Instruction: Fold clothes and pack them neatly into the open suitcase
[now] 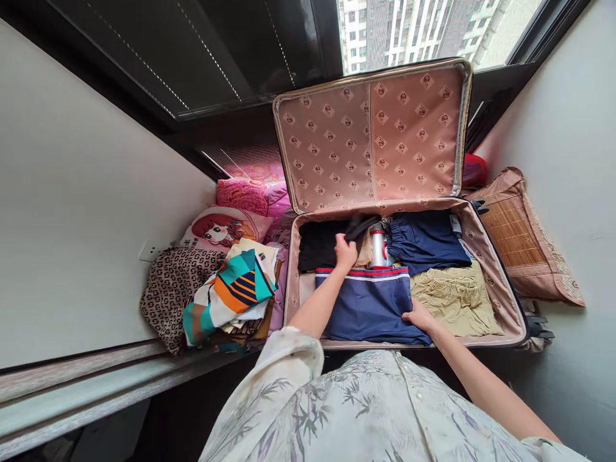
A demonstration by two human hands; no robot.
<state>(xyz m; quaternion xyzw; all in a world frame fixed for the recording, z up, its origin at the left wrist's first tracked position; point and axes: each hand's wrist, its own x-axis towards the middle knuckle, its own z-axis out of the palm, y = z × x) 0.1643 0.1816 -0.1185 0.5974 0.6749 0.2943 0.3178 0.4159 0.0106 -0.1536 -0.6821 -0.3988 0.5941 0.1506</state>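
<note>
Open suitcase (500,292), left hand (345,251) fingers clamped on black garment (317,244), right hand (419,316) fingers flat on navy garment (368,308)

A home, high in an apartment block. Far, a window (433,29) shows towers. Left, a cartoon-printed cushion (224,228) and folded patterned clothes (231,292).

The person wears a loose, pale cream garment (366,410) that fills the lower middle of the frame. It is printed all over with grey-blue bamboo sprigs and thin leaves. A row of small buttons runs down its front. The sleeves are short and wide; the left sleeve (293,359) ends in a soft rounded cuff, leaving both forearms bare. No rings, watch or bracelet show.
</note>
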